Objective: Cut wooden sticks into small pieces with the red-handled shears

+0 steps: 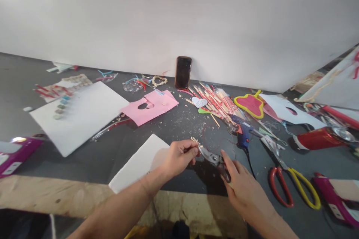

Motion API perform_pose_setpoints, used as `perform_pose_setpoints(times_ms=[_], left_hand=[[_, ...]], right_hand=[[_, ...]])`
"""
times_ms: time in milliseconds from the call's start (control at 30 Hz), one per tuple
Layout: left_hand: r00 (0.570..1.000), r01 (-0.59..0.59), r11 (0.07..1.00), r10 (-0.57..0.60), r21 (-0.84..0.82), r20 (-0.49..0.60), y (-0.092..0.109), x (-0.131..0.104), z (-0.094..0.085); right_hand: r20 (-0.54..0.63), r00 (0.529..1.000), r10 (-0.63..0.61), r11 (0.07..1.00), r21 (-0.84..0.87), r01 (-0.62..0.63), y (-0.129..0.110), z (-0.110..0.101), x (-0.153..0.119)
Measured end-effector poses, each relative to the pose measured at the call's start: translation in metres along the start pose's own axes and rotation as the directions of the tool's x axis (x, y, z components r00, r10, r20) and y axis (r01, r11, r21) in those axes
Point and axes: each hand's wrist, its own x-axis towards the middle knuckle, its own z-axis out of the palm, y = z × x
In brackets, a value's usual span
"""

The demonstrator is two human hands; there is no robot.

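Note:
My right hand is closed round the handles of a pair of pruning shears, whose jaws point left toward my other hand. The fingers of my left hand pinch a small pale stick at the tip of the jaws; most of it is hidden by the fingers. Just beyond the fingertips lie several short cut stick pieces on the dark table. A white foam board lies partly under my left forearm.
A bundle of red-and-white sticks lies behind, with a blue glue gun beside it. Large scissors and a red can are at right. A phone leans against the white panel. Pink paper and a white board lie left.

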Motion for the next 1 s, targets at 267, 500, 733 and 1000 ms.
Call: perform_pose_setpoints(times_ms=[267,500,733,1000], left_hand=[[1.000,-0.014,1.000,0.015,-0.018,0.022,0.000,0.002,-0.002],[0.998,0.037,0.999,-0.036,-0.029,0.046,-0.002,0.002,-0.003],[0.993,0.105,0.993,-0.101,-0.056,0.067,-0.004,0.004,0.000],[0.997,0.061,0.998,-0.060,-0.008,0.042,-0.003,0.006,-0.002]], right_hand=[[-0.034,0.999,-0.025,0.997,0.070,0.028,0.001,0.002,0.001],[-0.010,0.999,-0.035,0.998,0.046,0.035,0.002,0.002,0.000],[-0.014,0.999,-0.051,0.993,-0.108,0.049,0.010,0.006,-0.001],[0.017,1.000,0.020,1.000,-0.019,-0.019,0.008,0.006,0.004]])
